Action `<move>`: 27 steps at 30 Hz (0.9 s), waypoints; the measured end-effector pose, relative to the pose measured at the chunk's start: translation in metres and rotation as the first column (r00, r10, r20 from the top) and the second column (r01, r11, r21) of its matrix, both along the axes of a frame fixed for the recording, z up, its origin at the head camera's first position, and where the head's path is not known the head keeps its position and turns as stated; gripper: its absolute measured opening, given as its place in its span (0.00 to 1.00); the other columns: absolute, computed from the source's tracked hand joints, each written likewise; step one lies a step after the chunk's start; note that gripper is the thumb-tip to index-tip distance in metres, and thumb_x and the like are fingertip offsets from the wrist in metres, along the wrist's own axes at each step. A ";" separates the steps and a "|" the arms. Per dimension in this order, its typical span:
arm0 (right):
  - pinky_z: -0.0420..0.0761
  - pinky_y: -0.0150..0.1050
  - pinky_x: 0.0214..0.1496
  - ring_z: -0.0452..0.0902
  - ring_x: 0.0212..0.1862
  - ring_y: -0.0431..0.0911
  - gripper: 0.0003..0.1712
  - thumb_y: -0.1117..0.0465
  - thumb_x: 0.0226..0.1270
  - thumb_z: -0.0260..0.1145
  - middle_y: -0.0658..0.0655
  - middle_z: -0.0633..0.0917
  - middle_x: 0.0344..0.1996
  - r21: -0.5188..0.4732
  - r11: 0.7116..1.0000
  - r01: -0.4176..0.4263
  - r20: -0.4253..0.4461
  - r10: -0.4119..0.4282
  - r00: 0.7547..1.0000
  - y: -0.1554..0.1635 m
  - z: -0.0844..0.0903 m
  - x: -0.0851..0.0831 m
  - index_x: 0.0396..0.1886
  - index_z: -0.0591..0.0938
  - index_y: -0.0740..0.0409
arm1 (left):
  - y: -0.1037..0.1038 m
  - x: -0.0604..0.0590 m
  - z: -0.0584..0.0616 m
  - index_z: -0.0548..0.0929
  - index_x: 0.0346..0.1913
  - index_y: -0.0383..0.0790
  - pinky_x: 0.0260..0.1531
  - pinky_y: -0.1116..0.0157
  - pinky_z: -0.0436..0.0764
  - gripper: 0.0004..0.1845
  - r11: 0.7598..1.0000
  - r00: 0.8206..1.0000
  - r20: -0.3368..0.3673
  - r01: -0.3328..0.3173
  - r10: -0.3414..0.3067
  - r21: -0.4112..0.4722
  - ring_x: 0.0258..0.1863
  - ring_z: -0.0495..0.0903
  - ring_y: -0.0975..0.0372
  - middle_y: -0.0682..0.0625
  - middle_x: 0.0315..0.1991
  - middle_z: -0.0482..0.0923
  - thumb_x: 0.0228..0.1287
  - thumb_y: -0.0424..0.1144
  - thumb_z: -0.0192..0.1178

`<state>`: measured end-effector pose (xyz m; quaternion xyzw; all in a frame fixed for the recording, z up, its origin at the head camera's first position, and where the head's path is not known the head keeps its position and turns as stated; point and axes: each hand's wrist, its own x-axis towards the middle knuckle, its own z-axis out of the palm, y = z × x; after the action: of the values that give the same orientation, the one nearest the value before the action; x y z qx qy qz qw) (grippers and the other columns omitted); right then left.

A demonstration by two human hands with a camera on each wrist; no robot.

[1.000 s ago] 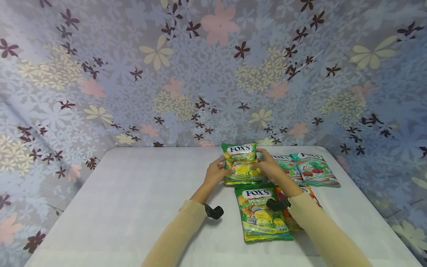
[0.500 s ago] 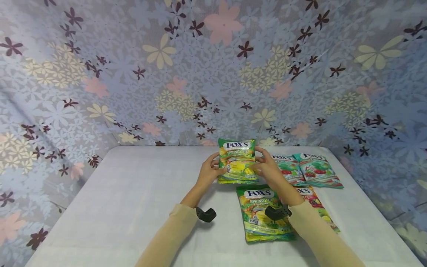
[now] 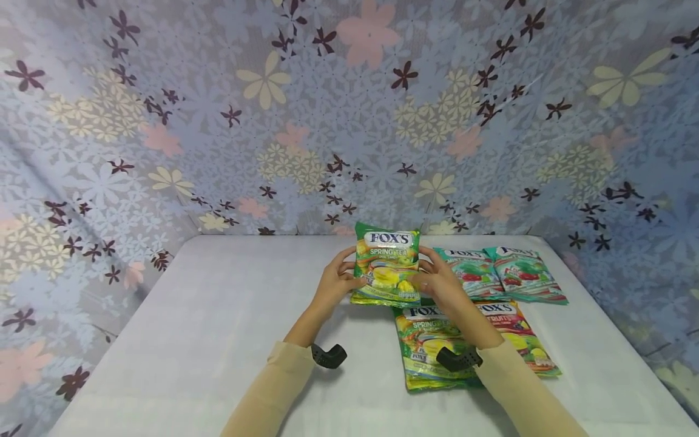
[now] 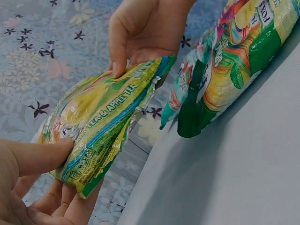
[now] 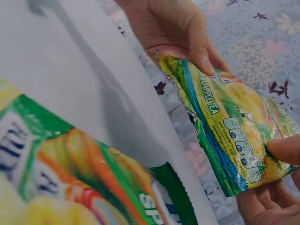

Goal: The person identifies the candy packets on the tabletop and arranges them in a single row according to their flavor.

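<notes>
Two hands hold one green Spring Tea candy bag (image 3: pixel 386 265) up off the white table (image 3: pixel 218 315), face toward the head camera. Left hand (image 3: pixel 334 283) pinches the bag's left edge, thumb on the front, fingers (image 4: pixel 70 206) curled behind. Right hand (image 3: pixel 438 280) pinches the opposite edge the same way, thumb on the front near the lower corner. Both grasps are firm on the bag; neither is released.

Bag look: glossy foil, green with yellow fruit art, blue-and-white FOX'S logo at top, "SPRING TEA" under it. Left wrist view shows a blue stripe with "TEA & APPLE TEA" along the lower part and a crimped silver seam at the end. Right wrist view shows small white nutrition icons near the right thumb. Bag is puffy, slightly bowed between the two grips.

Below the grip, flat on the table, lies a second Spring Tea bag (image 3: pixel 428 346), partly under the right forearm. Right of that, a fruits bag (image 3: pixel 519 340), red and yellow. Beyond the right hand, two teal bags (image 3: pixel 502 273) lie side by side, overlapping a bit. Both sleeves are beige; a black wrist mount (image 3: pixel 327 356) sits on each. Floral cloth (image 3: pixel 349 109) backs the scene.
</notes>
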<state>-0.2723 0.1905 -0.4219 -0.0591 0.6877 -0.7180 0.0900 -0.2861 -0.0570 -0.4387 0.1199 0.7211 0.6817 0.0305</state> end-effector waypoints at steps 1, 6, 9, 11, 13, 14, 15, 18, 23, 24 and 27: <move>0.69 0.50 0.58 0.57 0.69 0.58 0.46 0.70 0.66 0.61 0.66 0.53 0.73 -0.001 1.000 -0.002 -0.004 0.002 1.000 0.000 0.000 0.001 0.78 0.49 0.52 | -0.001 0.001 0.000 0.65 0.72 0.47 0.35 0.63 0.81 0.40 1.000 1.000 -0.011 0.002 -0.002 0.002 0.34 0.80 0.61 0.40 0.53 0.78 0.57 0.27 0.67; 0.74 0.48 0.56 0.49 0.72 0.59 0.45 0.70 0.66 0.60 0.67 0.48 0.74 0.015 1.000 -0.015 -0.036 0.016 0.999 0.002 -0.004 0.002 0.78 0.48 0.55 | -0.004 0.004 0.002 0.66 0.71 0.48 0.35 0.63 0.81 0.39 1.000 0.998 -0.055 0.009 -0.010 -0.013 0.33 0.79 0.59 0.39 0.54 0.77 0.57 0.27 0.67; 0.78 0.42 0.49 0.52 0.71 0.59 0.45 0.71 0.66 0.60 0.67 0.51 0.73 0.017 1.000 -0.016 -0.049 0.016 0.999 0.001 -0.005 0.004 0.77 0.49 0.56 | -0.007 0.005 0.002 0.66 0.72 0.49 0.36 0.62 0.81 0.39 1.000 0.999 -0.050 0.018 -0.019 -0.023 0.33 0.79 0.59 0.38 0.55 0.76 0.57 0.27 0.67; 0.78 0.41 0.47 0.54 0.70 0.61 0.45 0.70 0.66 0.60 0.68 0.54 0.72 0.026 1.000 -0.016 -0.054 0.018 0.998 -0.001 -0.006 0.004 0.77 0.49 0.56 | -0.010 0.006 0.003 0.66 0.72 0.50 0.37 0.62 0.81 0.40 0.999 0.999 -0.030 0.018 -0.019 -0.031 0.34 0.80 0.59 0.39 0.55 0.76 0.57 0.27 0.67; 0.78 0.42 0.48 0.53 0.70 0.62 0.44 0.69 0.66 0.61 0.67 0.56 0.71 0.043 0.999 -0.024 -0.056 0.026 0.998 -0.004 -0.006 0.005 0.77 0.50 0.56 | -0.014 0.008 0.004 0.65 0.72 0.48 0.37 0.62 0.81 0.40 0.999 1.000 -0.009 0.017 -0.017 -0.030 0.35 0.80 0.59 0.38 0.56 0.76 0.57 0.27 0.67; 0.78 0.43 0.49 0.53 0.70 0.62 0.44 0.69 0.66 0.61 0.67 0.58 0.70 0.051 0.998 -0.031 -0.053 0.034 0.998 -0.006 -0.006 0.005 0.77 0.51 0.56 | -0.016 0.009 0.005 0.65 0.72 0.47 0.37 0.62 0.81 0.40 0.999 1.000 0.005 0.015 -0.015 -0.028 0.35 0.80 0.59 0.38 0.56 0.76 0.57 0.26 0.67; 0.78 0.44 0.50 0.53 0.70 0.62 0.44 0.68 0.66 0.62 0.67 0.59 0.69 0.058 0.997 -0.040 -0.052 0.043 0.998 -0.009 -0.006 0.005 0.77 0.51 0.56 | -0.019 0.011 0.007 0.65 0.72 0.46 0.37 0.62 0.81 0.40 0.999 1.000 0.019 0.012 -0.011 -0.030 0.35 0.80 0.59 0.37 0.56 0.76 0.57 0.25 0.66; 0.78 0.45 0.50 0.57 0.69 0.60 0.43 0.68 0.66 0.62 0.66 0.65 0.63 0.080 0.995 -0.063 -0.053 0.067 0.996 -0.017 -0.006 0.005 0.76 0.51 0.58 | -0.028 0.019 0.017 0.64 0.72 0.42 0.37 0.61 0.80 0.39 0.999 0.999 0.044 0.009 -0.008 -0.036 0.34 0.81 0.59 0.35 0.55 0.76 0.57 0.23 0.65; 0.79 0.40 0.42 0.70 0.45 0.48 0.41 0.71 0.65 0.62 0.62 0.69 0.51 0.079 0.992 -0.099 -0.059 0.103 0.993 -0.037 -0.007 0.001 0.74 0.54 0.61 | -0.044 0.028 0.024 0.66 0.71 0.37 0.35 0.61 0.81 0.37 0.998 0.998 0.055 -0.028 0.031 -0.059 0.33 0.81 0.58 0.35 0.53 0.77 0.56 0.23 0.64; 0.78 0.40 0.40 0.68 0.39 0.46 0.40 0.71 0.65 0.62 0.61 0.69 0.49 0.081 0.990 -0.111 -0.055 0.116 0.992 -0.042 -0.007 0.000 0.73 0.54 0.61 | -0.048 0.027 0.020 0.67 0.70 0.37 0.35 0.61 0.81 0.37 0.997 0.997 0.066 -0.047 0.051 -0.054 0.33 0.81 0.58 0.35 0.52 0.78 0.56 0.23 0.64; 0.75 0.42 0.38 0.64 0.33 0.43 0.42 0.72 0.65 0.62 0.61 0.68 0.48 0.092 0.984 -0.153 -0.042 0.158 0.987 -0.059 -0.009 -0.004 0.73 0.52 0.62 | -0.063 0.024 0.006 0.70 0.68 0.38 0.32 0.63 0.80 0.35 0.991 0.987 0.094 -0.124 0.128 -0.055 0.35 0.82 0.58 0.37 0.51 0.79 0.55 0.24 0.66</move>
<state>-0.2760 0.1314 -0.4308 -0.1263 0.7140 -0.6760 0.1313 -0.2625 -0.1203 -0.4325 0.0400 0.7414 0.6694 0.0252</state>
